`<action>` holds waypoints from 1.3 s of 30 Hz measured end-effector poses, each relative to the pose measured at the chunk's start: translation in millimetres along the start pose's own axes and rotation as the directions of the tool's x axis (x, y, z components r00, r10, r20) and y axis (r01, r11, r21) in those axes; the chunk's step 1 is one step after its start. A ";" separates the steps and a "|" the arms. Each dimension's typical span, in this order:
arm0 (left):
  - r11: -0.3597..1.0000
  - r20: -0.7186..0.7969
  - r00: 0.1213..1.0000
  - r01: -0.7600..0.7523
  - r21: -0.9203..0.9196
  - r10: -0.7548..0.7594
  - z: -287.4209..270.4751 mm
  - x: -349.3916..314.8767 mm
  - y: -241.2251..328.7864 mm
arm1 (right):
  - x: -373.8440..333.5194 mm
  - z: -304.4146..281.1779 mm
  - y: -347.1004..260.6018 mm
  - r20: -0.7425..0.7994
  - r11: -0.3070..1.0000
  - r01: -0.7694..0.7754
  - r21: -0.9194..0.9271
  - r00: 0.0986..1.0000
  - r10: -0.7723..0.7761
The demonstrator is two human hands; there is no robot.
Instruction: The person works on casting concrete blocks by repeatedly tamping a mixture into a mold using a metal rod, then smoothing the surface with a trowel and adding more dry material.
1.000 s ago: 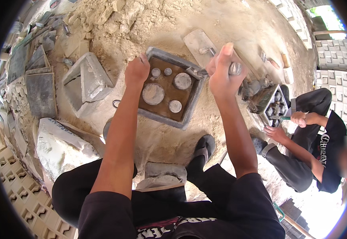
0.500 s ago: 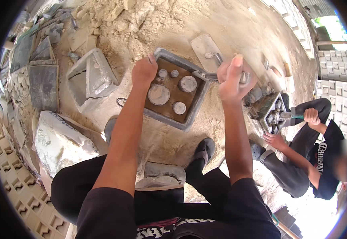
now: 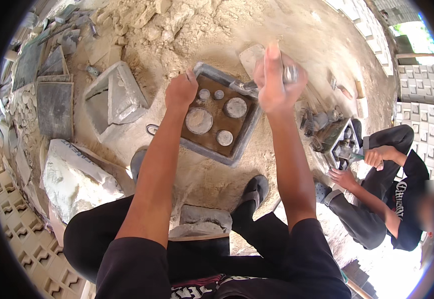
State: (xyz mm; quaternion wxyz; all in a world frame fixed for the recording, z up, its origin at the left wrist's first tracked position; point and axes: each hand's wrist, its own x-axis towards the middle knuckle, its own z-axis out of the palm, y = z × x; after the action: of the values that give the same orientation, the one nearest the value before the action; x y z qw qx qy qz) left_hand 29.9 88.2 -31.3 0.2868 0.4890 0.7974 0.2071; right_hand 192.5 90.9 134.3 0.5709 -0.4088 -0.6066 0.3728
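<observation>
In front of me on the sandy ground lies a square dark grey mould, tilted to my view. Its brown floor bears several round grey discs of differing size, among them a large disc. My left hand is closed on the mould's upper left rim. My right hand, smeared by motion, is wrapped round the metal handle of a small trowel, thumb up. The trowel's blade reaches the mould's upper right rim; my fist hides part of the tool. Behind that hand rests a flat plate.
A cracked concrete box stands left of the mould, near a dark slab and a torn white sack. At right a seated co-worker works a green-handled tool in another mould. Loose sand is heaped at the back.
My right hand has moved left and farther away with the trowel, its blade shifting along the upper right rim. My left hand stays put. The co-worker's tool hand has moved left and lower.
</observation>
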 end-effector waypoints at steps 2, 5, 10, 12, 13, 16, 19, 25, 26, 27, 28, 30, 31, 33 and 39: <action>1.000 0.026 1.000 -0.012 0.008 0.011 -0.5 -0.9 5.9 | -10.3 3.1 26.4 -0.003 0.990 0.138 -0.016 0.990 -0.138; 1.000 0.025 1.000 0.004 0.012 -0.005 3.5 1.7 -0.1 | 15.1 12.9 21.2 -0.010 0.977 -0.210 -0.027 0.978 0.210; 1.000 0.021 1.000 0.014 0.002 -0.014 3.4 -2.0 -3.3 | -0.9 15.2 18.1 -0.037 0.995 -0.061 -0.080 0.998 0.058; 1.000 0.023 1.000 -0.002 -0.020 0.003 5.8 1.0 3.1 | 13.1 16.5 36.1 -0.042 0.970 -0.221 -0.105 0.975 0.218; 1.000 0.020 1.000 -0.001 -0.025 0.001 7.4 1.2 -1.8 | 14.6 19.6 27.4 -0.085 0.972 -0.232 -0.047 0.970 0.228; 1.000 -0.023 1.000 -0.018 -0.016 0.018 1.8 5.4 -2.2 | 8.6 22.7 -6.4 -0.122 0.995 -0.075 0.065 0.989 0.082; 1.000 -0.006 1.000 -0.029 -0.009 0.029 4.1 -1.0 1.7 | -3.5 34.7 38.2 -0.107 0.988 -0.144 0.060 0.983 0.149; 1.000 -0.042 0.999 -0.025 -0.016 0.024 3.5 -1.4 -1.5 | -2.6 32.1 14.9 -0.121 0.973 -0.200 0.118 0.969 0.214; 0.999 -0.037 0.999 -0.041 -0.029 0.040 5.8 -0.4 2.1 | -5.9 34.2 31.8 -0.084 0.971 -0.230 0.060 0.968 0.235; 0.998 -0.034 0.998 -0.053 -0.036 0.052 7.7 -0.3 4.2 | 1.8 29.1 46.9 -0.082 0.950 -0.305 -0.068 0.951 0.299; 0.998 -0.039 0.998 -0.060 -0.037 0.059 5.8 2.2 0.6 | 14.9 36.3 43.5 -0.075 0.910 -0.369 -0.191 0.929 0.361; 0.998 -0.057 0.997 -0.057 -0.034 0.055 4.9 1.7 -5.1 | 11.7 40.3 27.1 -0.160 0.947 -0.320 0.020 0.934 0.319; 0.998 -0.066 0.997 -0.050 -0.031 0.048 5.8 -4.6 -3.4 | 7.3 41.1 16.1 -0.209 0.951 -0.285 0.122 0.929 0.305; 0.998 -0.070 0.997 -0.046 -0.031 0.044 6.0 -5.6 -4.2 | -0.3 41.1 41.5 -0.089 0.978 -0.206 0.018 0.974 0.207; 0.999 -0.041 0.999 -0.036 -0.018 0.035 -2.5 4.9 -2.2 | 13.5 57.9 30.5 -0.139 0.989 -0.145 0.030 0.979 0.147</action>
State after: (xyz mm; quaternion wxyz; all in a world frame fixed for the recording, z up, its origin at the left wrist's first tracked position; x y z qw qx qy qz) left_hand 25.0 91.5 -32.1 0.2713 0.4961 0.7922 0.2295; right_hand 136.7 116.1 107.4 0.5874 -0.4717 -0.5294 0.3900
